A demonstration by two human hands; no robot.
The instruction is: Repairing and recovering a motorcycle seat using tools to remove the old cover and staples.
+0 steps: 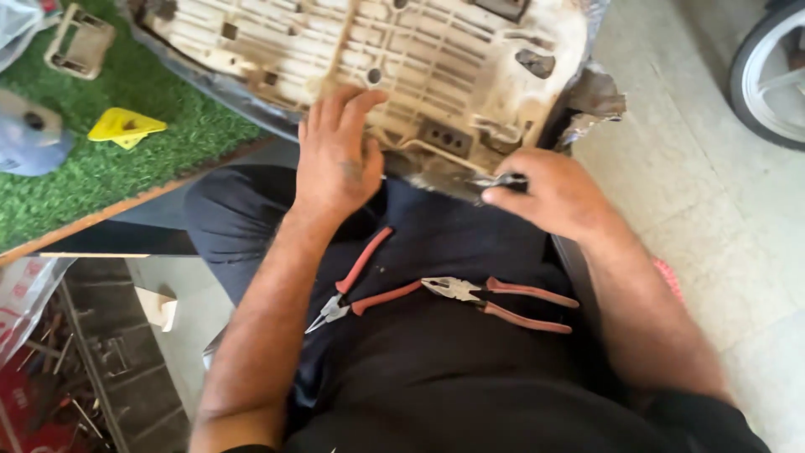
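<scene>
A dirty cream plastic panel (436, 59) with ribs and holes rests upside down against my knees. My left hand (340, 155) lies flat on its lower edge, fingers spread. My right hand (545, 193) is closed on a small dark metal tool (499, 180) whose tip points at the panel's lower rim. On my dark trousers lie two pliers with red handles: long-nose pliers (356, 285) on the left and combination pliers (499, 298) on the right.
A green artificial-grass mat (109, 172) on a board lies to the left, with a yellow triangular piece (126, 127), a beige plastic frame (80, 42) and a blue-grey part (29, 134). A wheel (771, 75) stands at top right on the tiled floor. Tools lie in a heap at bottom left.
</scene>
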